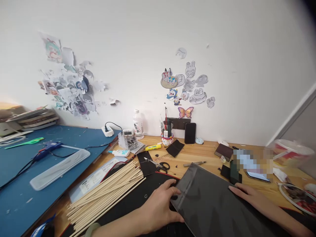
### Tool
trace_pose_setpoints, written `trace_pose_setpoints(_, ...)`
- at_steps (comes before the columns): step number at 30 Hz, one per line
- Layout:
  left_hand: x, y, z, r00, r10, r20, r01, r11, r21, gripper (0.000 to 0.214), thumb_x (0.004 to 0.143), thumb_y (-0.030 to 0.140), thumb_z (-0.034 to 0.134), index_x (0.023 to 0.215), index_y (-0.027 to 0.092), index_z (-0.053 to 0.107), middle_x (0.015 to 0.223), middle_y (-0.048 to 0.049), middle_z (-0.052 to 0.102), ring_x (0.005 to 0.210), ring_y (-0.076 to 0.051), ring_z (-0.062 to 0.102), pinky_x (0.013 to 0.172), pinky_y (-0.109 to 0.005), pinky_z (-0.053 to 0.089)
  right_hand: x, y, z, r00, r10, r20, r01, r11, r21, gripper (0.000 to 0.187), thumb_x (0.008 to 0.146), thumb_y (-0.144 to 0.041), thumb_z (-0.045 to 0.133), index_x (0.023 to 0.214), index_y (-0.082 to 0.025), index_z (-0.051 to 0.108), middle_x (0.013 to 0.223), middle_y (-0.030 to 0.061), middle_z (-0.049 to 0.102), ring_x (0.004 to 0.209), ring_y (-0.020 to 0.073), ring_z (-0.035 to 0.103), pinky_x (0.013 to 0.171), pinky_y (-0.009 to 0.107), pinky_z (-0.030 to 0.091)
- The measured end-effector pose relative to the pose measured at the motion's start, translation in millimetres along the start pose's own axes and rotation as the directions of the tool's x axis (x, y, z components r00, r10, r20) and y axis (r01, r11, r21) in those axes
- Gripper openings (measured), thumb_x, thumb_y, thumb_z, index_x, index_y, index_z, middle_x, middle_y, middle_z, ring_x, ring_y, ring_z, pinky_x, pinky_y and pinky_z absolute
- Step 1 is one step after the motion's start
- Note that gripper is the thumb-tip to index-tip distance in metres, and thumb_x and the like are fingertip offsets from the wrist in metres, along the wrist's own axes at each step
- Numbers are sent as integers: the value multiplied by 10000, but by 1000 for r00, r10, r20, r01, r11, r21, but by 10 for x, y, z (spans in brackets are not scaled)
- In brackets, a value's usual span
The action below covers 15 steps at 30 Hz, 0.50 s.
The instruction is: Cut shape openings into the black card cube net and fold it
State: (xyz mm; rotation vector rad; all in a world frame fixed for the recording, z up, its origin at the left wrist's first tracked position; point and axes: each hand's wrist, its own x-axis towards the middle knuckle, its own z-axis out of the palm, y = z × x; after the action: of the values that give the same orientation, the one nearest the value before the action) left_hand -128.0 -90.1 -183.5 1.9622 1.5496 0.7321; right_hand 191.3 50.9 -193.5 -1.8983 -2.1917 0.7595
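A large dark grey sheet in a clear sleeve [212, 200] lies tilted on the wooden desk in front of me. My left hand [158, 207], a ring on one finger, grips its left edge with the fingers curled over it. My right hand [249, 196] rests on the sheet's right edge, fingers stretched along it. Just left of my left hand is a bundle of thin wooden sticks [108, 194], fanned out over a black mat [138, 197].
Black-handled scissors [159, 164], a pen cup [167, 138], a black phone [190, 133] and a water bottle [138, 124] stand behind. A blue cutting mat [29, 171] with a glue gun [45, 149] fills the left. A plastic tub [290, 153] and a plate [298, 197] sit at the right.
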Motion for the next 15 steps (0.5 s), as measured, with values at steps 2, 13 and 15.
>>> trace_pose_setpoints(2, -13, 1, -12, 996, 61, 64, -65, 997, 51, 433, 626, 365, 716, 1031, 262, 604, 1290, -44, 452, 1124, -206, 474, 923, -285, 387, 49, 75, 68, 1000, -17, -9, 17, 1000, -20, 512, 688, -643, 393, 864, -227, 634, 1105, 82, 625, 1121, 318, 482, 900, 371, 402)
trace_pose_setpoints(13, 115, -180, 28, 983, 183, 22, -184, 966, 180, 135, 798, 283, 557, 846, 262, 682, 956, 67, 668, 912, -106, 582, 809, -189, 435, 227, 85, 185, 955, -167, -245, 103, 961, -256, 472, 736, -610, 396, 940, -224, 577, 937, 103, 650, 851, 312, 603, 741, 443, 448)
trace_pose_setpoints(15, 155, -211, 74, 986, 163, -20, -156, 968, 195, 140, 811, 261, 540, 821, 242, 678, 918, 63, 675, 924, -109, 577, 890, -213, 402, 143, -52, 266, 847, -359, -392, 197, 897, -395, 519, 753, -554, 408, 1018, -138, 569, 1032, 152, 608, 990, 332, 539, 835, 467, 410)
